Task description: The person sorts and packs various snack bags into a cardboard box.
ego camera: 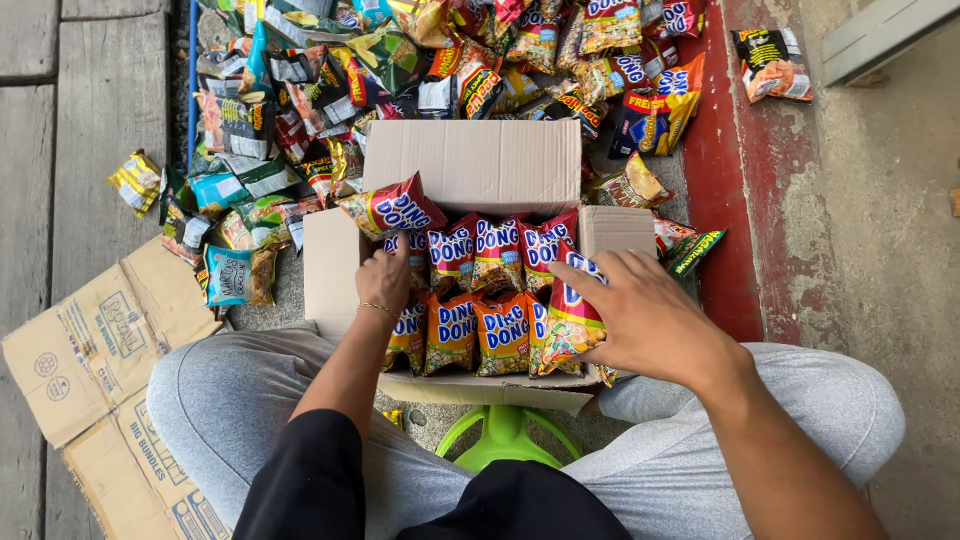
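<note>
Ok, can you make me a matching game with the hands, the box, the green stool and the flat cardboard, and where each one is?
Things:
1. right hand
2. left hand
3. green stool
4. flat cardboard

Places:
A. on the ground at the left
B. under the open box, between the knees
C. gripping a snack packet at the box's right side
D. pressing on the packets at the box's left side

Pairs: 1-C, 2-D, 3-B, 4-A

An open brown cardboard box (478, 170) sits at centre, packed with upright red-and-yellow snack packets (478, 335). Mixed bright snack bags (440, 60) heap at twelve o'clock, one lone packet (771, 64) at one, flattened printed cartons (95, 350) at eight.
</note>
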